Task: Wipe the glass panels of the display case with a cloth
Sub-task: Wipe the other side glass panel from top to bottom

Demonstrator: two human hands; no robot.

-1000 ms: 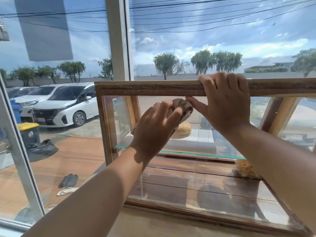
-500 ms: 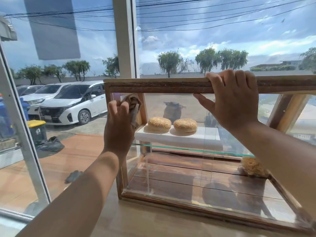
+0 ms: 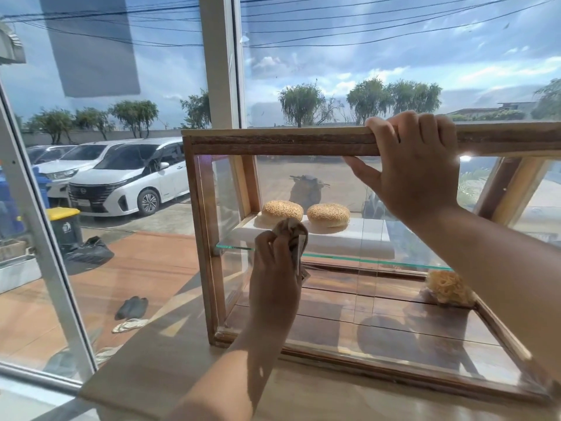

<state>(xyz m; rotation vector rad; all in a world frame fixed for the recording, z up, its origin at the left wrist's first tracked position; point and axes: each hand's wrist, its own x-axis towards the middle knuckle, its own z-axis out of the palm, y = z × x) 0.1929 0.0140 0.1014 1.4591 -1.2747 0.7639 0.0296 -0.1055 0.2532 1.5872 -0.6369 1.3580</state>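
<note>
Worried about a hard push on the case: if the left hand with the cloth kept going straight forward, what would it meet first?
Probably the front glass panel: the left hand and cloth look already against it. The buns sit behind it.

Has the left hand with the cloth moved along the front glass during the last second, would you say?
Yes. The left hand with the cloth has dropped from near the case's top rail to the glass shelf.
</note>
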